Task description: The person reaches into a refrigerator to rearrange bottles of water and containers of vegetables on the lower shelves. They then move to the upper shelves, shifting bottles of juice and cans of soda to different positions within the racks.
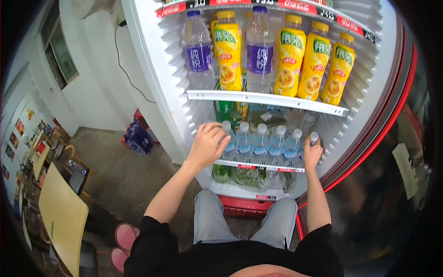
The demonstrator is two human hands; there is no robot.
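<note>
A row of clear water bottles with white caps and blue labels stands on the fridge's lower shelf. At the left end of the row, my left hand touches or lies beside the first bottle, its fingers bent; whether they grip it is hidden. My right hand has its fingers around the rightmost bottle, just below the cap. Above them, yellow drink bottles and two purple-labelled bottles stand upright on the upper shelf.
Bagged greens lie below the bottle row. The open fridge door is on the right. At the left are a pale wooden table, chairs, pink stools and a purple-blue package on the floor.
</note>
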